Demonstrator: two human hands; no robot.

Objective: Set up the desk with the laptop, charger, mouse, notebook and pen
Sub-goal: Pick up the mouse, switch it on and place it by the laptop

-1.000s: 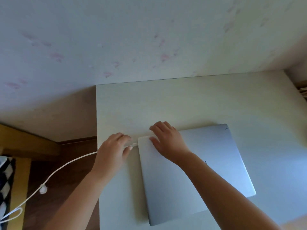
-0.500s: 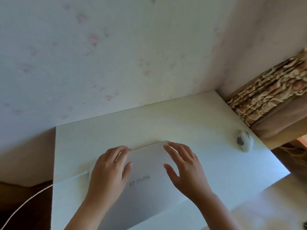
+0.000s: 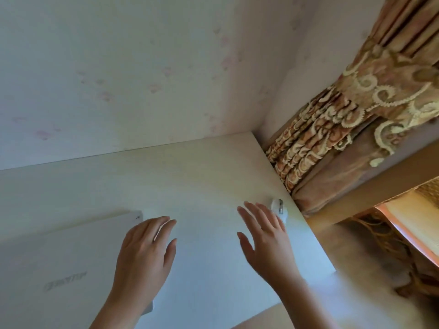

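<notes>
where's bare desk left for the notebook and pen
Widest bare stretch: the back of the desk along the wall, beyond the laptop. A smaller patch lies between both hands. Crowded: the right edge, where the mouse sits by the right hand.

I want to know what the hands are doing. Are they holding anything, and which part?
Nothing is held. The left hand is open over the laptop edge, and the right hand reaches open toward the mouse.

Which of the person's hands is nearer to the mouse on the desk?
Right. The right hand reaches with open fingers almost at the mouse, by the desk's right edge. The left hand is farther left, over the closed laptop's corner.
</notes>
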